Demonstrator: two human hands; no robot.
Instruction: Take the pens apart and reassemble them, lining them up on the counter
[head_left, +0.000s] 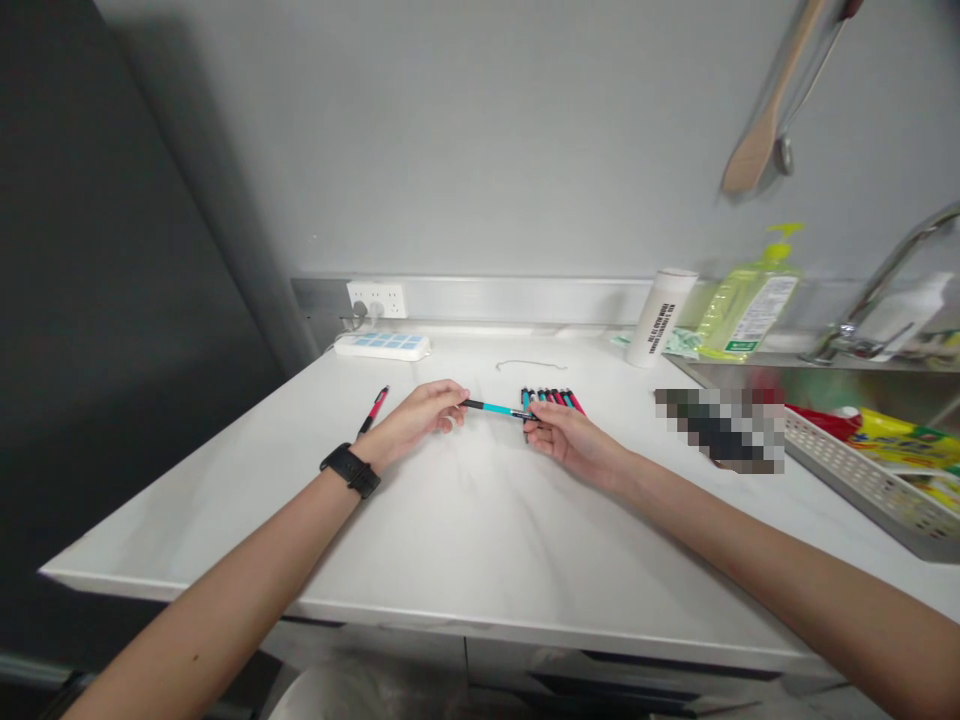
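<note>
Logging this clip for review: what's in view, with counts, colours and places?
teal pen: one, teal and black, held between both hands
pens: several, black with pink or teal, lined up on the counter
pink pen: one, pink and black, left of the left hand
counter: one, white, under everything
power strip: one, white and blue, back edge
soap pump bottle: one, green, back right
wooden spoon: one, pale wood, hanging on the wall
tap: one, steel, far right
left hand: one, on the teal pen's left end, black watch on wrist
right hand: one, on the teal pen's right end, beside the pens

Teal-and-black pen (491, 407) front and centre, pink-and-black pen (374, 408) off alone, black watch strap (349, 470), grey veining on white countertop (465, 530)!
</note>
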